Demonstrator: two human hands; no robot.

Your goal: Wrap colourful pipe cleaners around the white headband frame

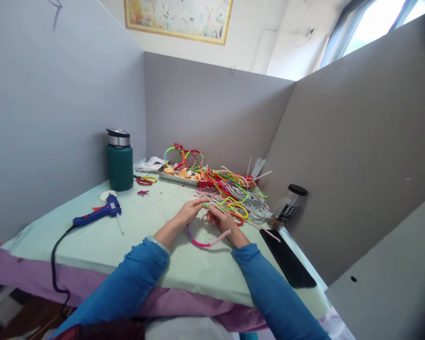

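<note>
A hoop (pixel 200 244) wrapped in purple, magenta and pale pink fuzzy pipe cleaner hangs below my hands over the table. My left hand (pixel 190 211) is closed, its fingertips pinching a bit of green pipe cleaner (pixel 206 206) at the top of the hoop. Close beside it, my right hand (pixel 220 219) is closed on the same spot, fingers curled. Scissors with yellow and red handles (pixel 241 208) lie just beyond my right hand; whether they touch it I cannot tell. The fingers partly cover the hoop's upper part.
Behind my hands spreads a heap of coloured pipe cleaners (pixel 230 182), beside a metal tray (pixel 179 178) with finished hoops (pixel 175 156). Left stand a blue glue gun (pixel 99 213), a green bottle (pixel 119 163) and other scissors (pixel 147 180). Right: a black phone-like slab (pixel 286 259) and a jar (pixel 286 208).
</note>
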